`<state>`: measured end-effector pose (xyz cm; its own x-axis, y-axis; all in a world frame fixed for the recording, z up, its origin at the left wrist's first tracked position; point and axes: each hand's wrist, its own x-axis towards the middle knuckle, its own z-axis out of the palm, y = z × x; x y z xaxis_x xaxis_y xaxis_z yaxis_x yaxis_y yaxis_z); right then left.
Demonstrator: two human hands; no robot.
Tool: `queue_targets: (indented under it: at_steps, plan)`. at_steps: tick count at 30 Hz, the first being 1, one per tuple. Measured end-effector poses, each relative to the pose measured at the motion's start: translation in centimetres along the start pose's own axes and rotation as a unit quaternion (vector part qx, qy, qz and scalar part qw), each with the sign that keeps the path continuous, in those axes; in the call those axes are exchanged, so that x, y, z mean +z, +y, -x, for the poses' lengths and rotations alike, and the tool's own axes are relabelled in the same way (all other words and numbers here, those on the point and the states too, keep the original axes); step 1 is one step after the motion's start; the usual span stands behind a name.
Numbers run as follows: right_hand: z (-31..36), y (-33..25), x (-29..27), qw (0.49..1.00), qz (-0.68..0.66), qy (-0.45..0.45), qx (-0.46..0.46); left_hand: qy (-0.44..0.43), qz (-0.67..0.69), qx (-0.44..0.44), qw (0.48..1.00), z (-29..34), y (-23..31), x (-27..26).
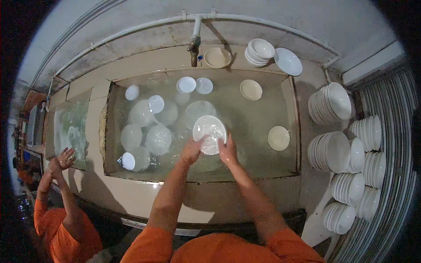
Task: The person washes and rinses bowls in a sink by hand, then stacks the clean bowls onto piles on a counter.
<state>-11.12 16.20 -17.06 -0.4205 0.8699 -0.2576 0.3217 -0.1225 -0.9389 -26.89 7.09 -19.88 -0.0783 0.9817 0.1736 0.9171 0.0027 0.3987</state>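
Above the water of a wide sink (245,163), I hold a wet, shiny white bowl (209,127) with both hands. My left hand (192,151) grips its lower left edge, and my right hand (228,152) grips its lower right edge. Some fingers are hidden behind or under the bowl. White dishes (158,139) lie under the water to the left, overlapping one another. Small white bowls (186,85) float or sit near the surface beyond my hands. A cream bowl (251,89) is at the far right of the water, and another cream bowl (279,138) lies nearer.
A tap (194,45) juts over the back edge, beside a tan bowl (217,58). White bowls (262,49) and a white plate (288,61) stand behind the sink. Stacked dishes (329,151) line the right side. At left, a person in orange (72,232) works by a second basin (72,131).
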Motion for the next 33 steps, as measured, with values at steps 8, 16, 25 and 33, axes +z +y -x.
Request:
queue_targets:
  at_steps: [8, 16, 25, 33]
  plan:
    - [1.9, -10.4, -4.4, 0.988, 0.124, 0.065, -0.063, 0.147, 0.212, -0.423, 0.869, -5.0, 7.7, -3.5]
    - [0.0, -3.5, -6.2, 0.967, 0.215, 0.100, 0.097, 0.198, 0.135, -0.373, 0.896, -4.4, 6.6, -1.8]
    - [-2.2, 8.1, -10.6, 0.974, 0.208, 0.052, 0.067, 0.056, 0.094, -0.377, 0.920, -2.9, 5.5, -0.2]
    - [-2.4, 13.3, -1.0, 0.958, 0.146, -0.121, 0.214, -0.116, 0.072, -0.251, 0.958, 3.5, -3.2, 9.2]
